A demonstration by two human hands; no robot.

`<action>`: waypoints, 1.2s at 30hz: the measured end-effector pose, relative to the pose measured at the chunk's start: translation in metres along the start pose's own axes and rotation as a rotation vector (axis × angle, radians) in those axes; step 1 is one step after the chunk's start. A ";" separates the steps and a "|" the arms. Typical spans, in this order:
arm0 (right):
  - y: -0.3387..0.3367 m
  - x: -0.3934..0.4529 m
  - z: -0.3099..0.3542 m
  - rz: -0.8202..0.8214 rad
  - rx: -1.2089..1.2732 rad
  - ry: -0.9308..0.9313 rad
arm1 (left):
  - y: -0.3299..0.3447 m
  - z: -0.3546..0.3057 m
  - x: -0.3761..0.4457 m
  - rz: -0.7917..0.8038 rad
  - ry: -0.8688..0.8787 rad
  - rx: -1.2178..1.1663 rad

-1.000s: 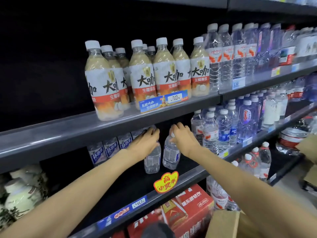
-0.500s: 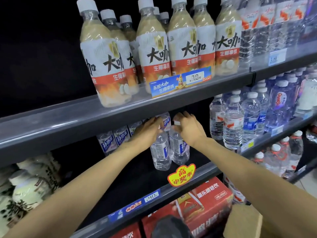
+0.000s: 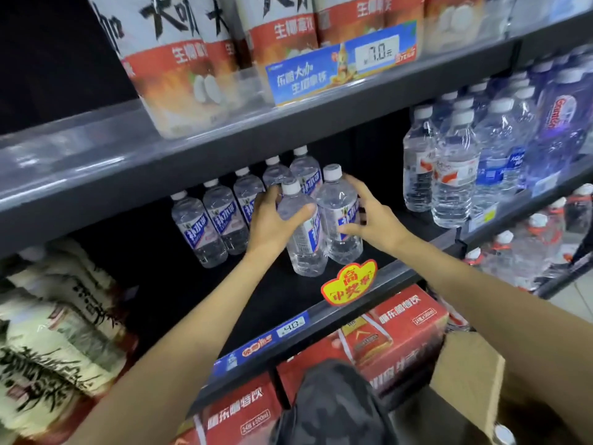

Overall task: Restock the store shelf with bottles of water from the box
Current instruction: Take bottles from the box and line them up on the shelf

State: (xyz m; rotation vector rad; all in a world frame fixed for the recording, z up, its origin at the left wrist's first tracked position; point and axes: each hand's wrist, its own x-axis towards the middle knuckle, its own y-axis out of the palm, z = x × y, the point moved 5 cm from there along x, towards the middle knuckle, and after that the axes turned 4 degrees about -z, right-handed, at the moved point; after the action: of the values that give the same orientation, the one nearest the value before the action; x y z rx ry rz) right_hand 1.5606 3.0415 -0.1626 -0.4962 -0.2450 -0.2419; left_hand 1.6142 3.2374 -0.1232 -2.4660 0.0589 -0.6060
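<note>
Bottles of clear plastic water with white caps and blue-and-white labels stand on the dark middle shelf (image 3: 369, 292) at centre frame: a diagonal row of five (image 3: 221, 220) runs back toward the rear, and two more sit in front of it. Left hand (image 3: 272, 220) wraps its fingers round the nearer front bottle (image 3: 303, 239); right hand (image 3: 369, 220) curls round the neighbouring bottle (image 3: 340, 216); both bottles upright, bases on the shelf, touching each other. Judgement: restock partly done; bare shelf remains at lower centre and left of the row. Brown cardboard box (image 3: 471, 377) at lower right, contents mostly hidden, one cap visible. Red drink cartons (image 3: 401, 326) below; tall coconut-latte bottles (image 3: 179, 59) on the grey upper shelf.
</note>
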 end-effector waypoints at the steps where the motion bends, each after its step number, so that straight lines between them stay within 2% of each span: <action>1: -0.001 0.002 -0.001 0.003 -0.014 0.000 | -0.003 0.001 0.003 0.025 0.020 0.001; 6: 0.009 0.010 0.008 0.003 -0.093 -0.016 | -0.021 0.009 0.007 0.147 0.061 -0.044; 10: 0.027 0.012 0.024 -0.046 -0.220 -0.079 | -0.037 0.022 0.004 0.139 0.055 -0.031; 17: 0.069 0.022 0.049 -0.018 -0.267 -0.075 | -0.070 0.048 -0.003 0.127 0.033 0.016; 22: 0.100 0.028 0.064 -0.027 -0.303 -0.068 | -0.090 0.068 -0.007 0.144 -0.045 -0.079; 29: 0.135 0.035 0.080 0.002 -0.275 -0.074 | -0.121 0.084 0.002 -0.004 -0.028 0.053; 36: 0.159 0.043 0.084 0.042 -0.243 -0.092 | -0.138 0.100 0.008 -0.079 -0.031 0.116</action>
State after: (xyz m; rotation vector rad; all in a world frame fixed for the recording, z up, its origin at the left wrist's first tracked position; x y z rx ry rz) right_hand 1.6319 3.2110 -0.1484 -0.7538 -0.2965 -0.2086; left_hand 1.6519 3.4041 -0.1151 -2.3736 -0.0844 -0.5877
